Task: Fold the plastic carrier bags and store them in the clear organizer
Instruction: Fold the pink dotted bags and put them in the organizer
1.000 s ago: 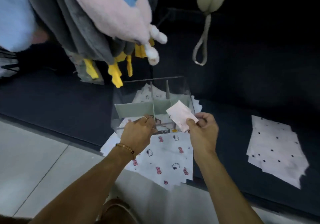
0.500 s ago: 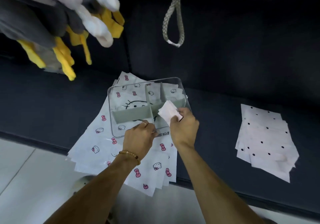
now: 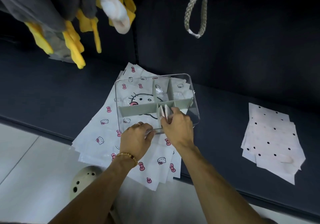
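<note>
A clear organizer (image 3: 194, 92) with grey-green dividers stands on a spread of white cat-and-bow printed carrier bags (image 3: 152, 164) on a dark sofa seat. My left hand (image 3: 137, 139) grips the organizer's near rim. My right hand (image 3: 178, 125) reaches over the near wall into the front right compartment and pinches a folded white bag (image 3: 164, 112) that stands upright inside it. A second stack of white bags with black dots (image 3: 271, 142) lies flat to the right on the seat.
Plush toys with yellow feet (image 3: 74, 38) hang at the upper left. A braided rope loop (image 3: 196, 14) hangs against the sofa back. A pale clog with holes (image 3: 83, 178) sits on the tiled floor below the seat edge.
My right hand has lowered the folded bag from above the organizer's rim down into the front right compartment. The left hand has kept its hold on the near rim. The view tilted downward.
</note>
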Demonstrator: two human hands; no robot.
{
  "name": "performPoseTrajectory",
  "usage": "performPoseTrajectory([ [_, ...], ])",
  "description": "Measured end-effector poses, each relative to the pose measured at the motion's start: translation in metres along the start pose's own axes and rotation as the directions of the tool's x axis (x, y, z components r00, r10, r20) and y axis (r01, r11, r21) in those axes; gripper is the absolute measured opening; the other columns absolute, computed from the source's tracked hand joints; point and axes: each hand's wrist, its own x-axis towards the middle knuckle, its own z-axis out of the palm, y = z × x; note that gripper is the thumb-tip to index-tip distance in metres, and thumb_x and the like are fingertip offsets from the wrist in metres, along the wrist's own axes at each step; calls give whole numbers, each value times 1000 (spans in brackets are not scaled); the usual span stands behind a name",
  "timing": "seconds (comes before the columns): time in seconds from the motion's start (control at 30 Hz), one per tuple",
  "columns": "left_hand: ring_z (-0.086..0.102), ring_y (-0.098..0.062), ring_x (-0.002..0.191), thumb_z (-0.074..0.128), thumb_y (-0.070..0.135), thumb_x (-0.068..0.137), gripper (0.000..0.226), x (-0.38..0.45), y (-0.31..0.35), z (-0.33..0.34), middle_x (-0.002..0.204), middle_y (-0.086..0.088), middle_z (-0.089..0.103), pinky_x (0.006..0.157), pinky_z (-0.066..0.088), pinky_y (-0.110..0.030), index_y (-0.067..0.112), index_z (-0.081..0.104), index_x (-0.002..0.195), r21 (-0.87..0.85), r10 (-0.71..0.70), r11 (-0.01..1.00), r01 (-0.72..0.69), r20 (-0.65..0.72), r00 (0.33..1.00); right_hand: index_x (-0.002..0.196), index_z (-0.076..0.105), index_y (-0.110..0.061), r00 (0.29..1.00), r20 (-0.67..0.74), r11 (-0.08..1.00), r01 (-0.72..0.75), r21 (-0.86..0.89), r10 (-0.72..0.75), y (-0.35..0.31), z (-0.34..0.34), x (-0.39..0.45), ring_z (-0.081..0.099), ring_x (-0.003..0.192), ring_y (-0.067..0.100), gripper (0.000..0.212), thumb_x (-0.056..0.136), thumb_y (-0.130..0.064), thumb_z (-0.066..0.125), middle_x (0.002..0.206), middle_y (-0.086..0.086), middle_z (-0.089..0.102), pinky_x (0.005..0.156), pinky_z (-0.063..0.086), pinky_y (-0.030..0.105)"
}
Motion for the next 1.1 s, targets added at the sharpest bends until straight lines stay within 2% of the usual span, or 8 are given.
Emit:
performPoseTrajectory([
  [0.17, 63, -23, 74, 68, 26, 84, 10, 2, -2, 0, 82, 1, 69, 62, 46, -28, 19, 71, 90, 0, 4, 1000, -4, 8, 1000, 97, 66, -7, 993, 83, 990, -75, -117, 85, -2, -4, 19, 62, 88, 37, 19, 86, -10, 51, 90, 16, 69, 75, 54, 41],
  [0.33, 63, -24, 71, 67, 27, 84, 9, 0, -3, 2, 81, 2, 68, 60, 43, -26, 20, 71, 88, 14, -4, 1000, 4, -15, 1000, 89, 72, -9, 975, -207, 990, -60, 125, 85, 14, -16, 15, 65, 69, 26, 16, 83, -4, 57, 76, 8, 71, 68, 54, 37],
  [0.43, 63, -23, 71, 65, 29, 85, 10, 0, -3, 4, 82, 3, 68, 61, 42, -26, 21, 70, 89, 24, -6, 1000, 6, -21, 1000, 89, 72, -9, 961, -277, 995, 51, 91, -24, 15, -14, 7, 63, 69, 23, 14, 83, -3, 60, 77, 6, 69, 67, 53, 36],
  [0.67, 63, -21, 78, 61, 31, 87, 13, 1, -2, 3, 88, 4, 69, 65, 41, -25, 24, 70, 93, 28, -21, 999, 22, -10, 1000, 92, 70, -18, 994, 104, 1000, 20, -5, -19, 4, 4, 5, 65, 81, 26, 16, 90, -15, 54, 83, 2, 72, 71, 54, 38],
  [0.73, 63, -21, 80, 60, 32, 87, 15, 1, -2, 3, 90, 4, 69, 65, 40, -25, 24, 70, 94, 34, -28, 999, 28, -3, 1000, 90, 69, -19, 987, 158, 999, 34, -26, -30, -1, 4, 6, 64, 81, 26, 17, 90, -18, 52, 80, 1, 72, 71, 54, 37],
  [0.8, 63, -21, 82, 61, 31, 87, 15, 1, 0, 2, 91, 3, 69, 67, 41, -26, 22, 70, 96, 30, -42, 999, 42, 19, 999, 89, 69, -19, 989, 147, 995, -16, 98, 1, 0, -1, 3, 66, 78, 20, 17, 90, -18, 53, 79, -4, 72, 72, 55, 34],
  [0.97, 63, -16, 87, 63, 20, 88, 13, -1, 22, -9, 95, -1, 70, 81, 50, -26, 13, 71, 95, -314, -169, 935, 162, 6, 986, 75, 67, -32, 986, -41, 914, -131, 384, 159, 31, -36, -5, 65, 68, -1, 24, 89, -15, 55, 73, -16, 67, 63, 49, 13],
  [1.1, 62, -11, 89, 59, 15, 92, 12, -11, 69, -5, 93, 5, 69, 72, 47, -8, 23, 68, 92, -653, -300, 716, 246, 31, 953, 74, 65, -35, 953, -105, 856, -202, 476, 283, 74, -81, -15, 69, 77, 9, 26, 90, -16, 57, 80, -11, 70, 74, 53, 23],
])
